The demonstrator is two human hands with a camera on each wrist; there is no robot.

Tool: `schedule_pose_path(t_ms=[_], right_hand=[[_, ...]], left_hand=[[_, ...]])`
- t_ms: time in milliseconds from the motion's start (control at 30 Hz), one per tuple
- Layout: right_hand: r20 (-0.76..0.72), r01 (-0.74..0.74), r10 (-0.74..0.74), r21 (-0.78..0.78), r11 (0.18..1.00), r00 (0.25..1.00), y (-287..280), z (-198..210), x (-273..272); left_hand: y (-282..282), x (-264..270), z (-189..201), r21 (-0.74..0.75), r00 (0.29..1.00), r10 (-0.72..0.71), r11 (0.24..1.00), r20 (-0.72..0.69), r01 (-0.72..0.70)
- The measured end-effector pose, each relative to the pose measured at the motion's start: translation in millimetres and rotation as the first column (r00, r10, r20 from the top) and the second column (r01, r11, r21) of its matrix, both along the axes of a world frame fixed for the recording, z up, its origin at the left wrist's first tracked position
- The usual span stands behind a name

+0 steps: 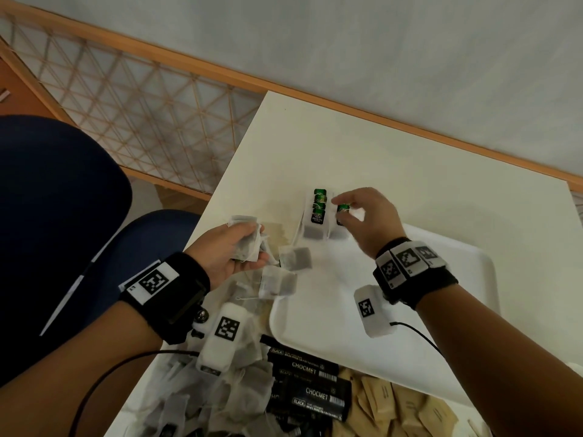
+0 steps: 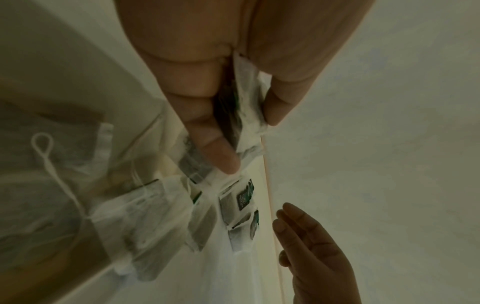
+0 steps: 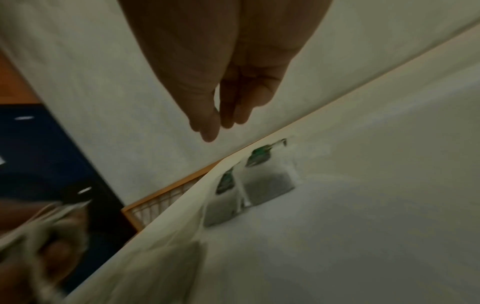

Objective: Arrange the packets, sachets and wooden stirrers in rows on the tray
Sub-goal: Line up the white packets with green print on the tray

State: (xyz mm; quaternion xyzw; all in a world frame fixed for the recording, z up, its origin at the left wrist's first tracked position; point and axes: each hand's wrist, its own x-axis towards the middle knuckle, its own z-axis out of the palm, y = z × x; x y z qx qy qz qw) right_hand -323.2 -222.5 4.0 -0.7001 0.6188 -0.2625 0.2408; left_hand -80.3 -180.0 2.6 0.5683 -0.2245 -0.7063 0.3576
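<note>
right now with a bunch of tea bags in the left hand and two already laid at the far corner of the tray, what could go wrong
1. The left hand grips a crumpled bunch of tea bags; their strings could tangle, so pulling one may drag out others.
2. The right hand hovers close over the laid tea bags and might knock them askew.
3. They lie near the tray edge and could slide off.

right wrist view motion-blurred, tea bag heap (image 1: 220, 402) cut off below
</note>
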Motion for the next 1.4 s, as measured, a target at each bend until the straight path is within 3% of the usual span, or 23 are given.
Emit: schedule_pose_path(t_ms=[67, 167, 233, 333, 400, 500, 600, 667, 733, 833, 967, 1133, 1233, 1400], right_hand=[[-0.046, -0.18, 0.185, 0.086, 0.98, 0.982, 7.0, 0.1, 14.8], [-0.166, -0.412, 0.447, 0.207, 0.887, 0.879, 15.9, -7.3, 39.7], [-0.229, -0.469, 0.53, 0.272, 0.84, 0.817, 18.1, -11.7, 52.2], [-0.449, -0.519, 0.605, 0.313, 0.796, 0.657, 18.6, -14.3, 65.1], [-0.492, -0.519, 0.621, 0.343, 0.783, 0.611, 16.1, -10.3, 68.8], [-0.44, -0.476, 0.631, 0.418, 0.774, 0.639, 12.6, -0.2, 64.3], [-0.304, -0.42, 0.546, 0.393, 0.818, 0.781, 13.5, 7.9, 46.1], [-0.178, -0.301, 0.397, 0.403, 0.864, 0.9, 17.2, 10.6, 29.4], [-0.104, -0.224, 0.288, 0.405, 0.887, 0.952, 22.3, 12.1, 14.3], [-0.087, -0.194, 0.243, 0.379, 0.905, 0.966, 27.2, 14.6, -0.9], [-0.287, -0.23, 0.294, 0.239, 0.943, 0.912, 24.4, 13.3, -6.5], [-0.215, -0.194, 0.229, 0.171, 0.966, 0.949, 13.7, 23.7, -1.9], [-0.152, -0.209, 0.24, 0.197, 0.958, 0.959, 7.0, 24.4, 4.7], [-0.199, -0.225, 0.292, 0.303, 0.926, 0.936, -5.8, 14.2, 16.2]], left_hand=[[0.4, 0.9, 0.5, -0.001, 1.0, 0.001, 1.0, 0.003, -0.001], [2.1, 0.7, 1.0, 0.0, 1.0, 0.001, 1.0, 0.005, -0.001], [3.4, 1.2, 1.2, -0.003, 1.0, -0.003, 1.0, 0.004, 0.003], [5.3, 3.6, 1.1, -0.007, 1.0, -0.01, 1.0, 0.009, 0.01], [5.9, 4.8, 0.6, -0.004, 1.0, 0.002, 1.0, 0.006, -0.002], [7.0, 4.1, 0.5, -0.001, 1.0, 0.004, 1.0, -0.007, -0.004], [7.4, 1.0, 0.3, -0.002, 1.0, -0.015, 1.0, -0.013, 0.015], [7.7, -1.2, -0.5, -0.008, 0.999, -0.037, 0.999, -0.011, 0.037], [8.0, -3.1, -1.8, -0.009, 0.999, -0.049, 0.999, -0.012, 0.049], [7.9, -6.5, -2.9, -0.009, 0.997, -0.069, 0.998, -0.017, 0.069], [7.0, -9.7, -3.1, -0.01, 0.997, -0.077, 0.997, -0.021, 0.077], [6.0, -6.9, -3.4, -0.007, 0.997, -0.078, 0.997, -0.022, 0.078], [4.9, -3.5, -3.3, -0.004, 0.998, -0.058, 0.998, -0.019, 0.058], [4.2, 4.0, -5.2, 0.001, 1.0, -0.025, 1.0, -0.005, 0.025]])
